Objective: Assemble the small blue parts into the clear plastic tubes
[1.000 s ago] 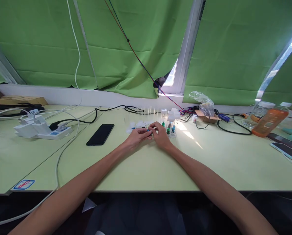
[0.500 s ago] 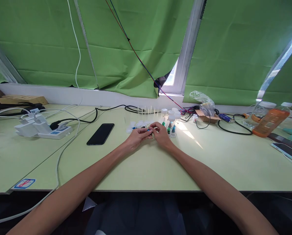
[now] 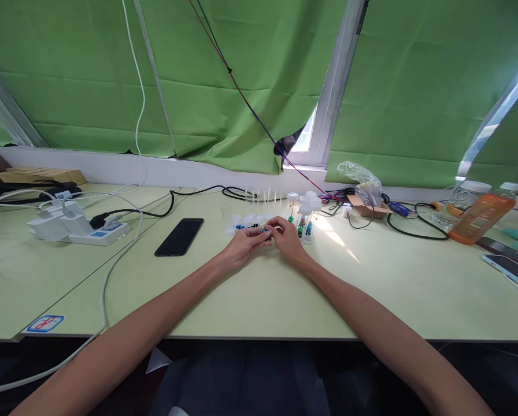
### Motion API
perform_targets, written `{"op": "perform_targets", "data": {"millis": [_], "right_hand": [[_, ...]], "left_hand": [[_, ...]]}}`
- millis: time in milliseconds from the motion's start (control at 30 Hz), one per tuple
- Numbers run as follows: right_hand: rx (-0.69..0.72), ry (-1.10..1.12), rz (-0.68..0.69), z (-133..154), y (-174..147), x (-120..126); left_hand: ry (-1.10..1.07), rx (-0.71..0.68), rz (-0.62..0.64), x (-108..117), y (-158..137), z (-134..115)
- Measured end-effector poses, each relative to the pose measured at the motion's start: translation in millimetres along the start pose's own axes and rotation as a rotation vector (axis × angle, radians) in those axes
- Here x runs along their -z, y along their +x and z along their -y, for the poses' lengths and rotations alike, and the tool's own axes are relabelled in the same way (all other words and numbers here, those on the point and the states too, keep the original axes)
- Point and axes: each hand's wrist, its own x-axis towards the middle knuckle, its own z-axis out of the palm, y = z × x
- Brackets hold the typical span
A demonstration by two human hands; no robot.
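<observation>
My left hand [image 3: 241, 245] is closed in a pinch around a small blue bead-like piece [image 3: 263, 230]. The fingertips of my right hand [image 3: 288, 238] meet it on the same piece, so both hands touch over the table. Fingers cover most of the piece, and its exact kind cannot be made out. Just right of my right hand stand clear tubes with white caps [image 3: 304, 209], with small green pieces [image 3: 300, 231] and blue pieces [image 3: 309, 229] inside. Behind my hands are small white cups [image 3: 237, 219] and several thin upright clear pegs [image 3: 263, 195], partly hidden.
A black phone [image 3: 179, 237] lies left of my hands. Farther left, a white power strip [image 3: 107, 233] has adapters plugged in. Black cables [image 3: 237, 192] run along the back. At right are a small cardboard box [image 3: 363, 208], an orange bottle [image 3: 482, 218] and another phone [image 3: 513, 268].
Both hands stay pinched together at the small blue piece, with only slight finger movement. The whole view has shifted a little.
</observation>
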Motion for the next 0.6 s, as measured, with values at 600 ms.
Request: {"op": "perform_targets", "data": {"millis": [600], "right_hand": [[0.171, -0.456, -0.036, -0.7, -0.2, 6.4]], "left_hand": [[0.146, -0.044, -0.076, 4.4, 0.4, -9.8]]}}
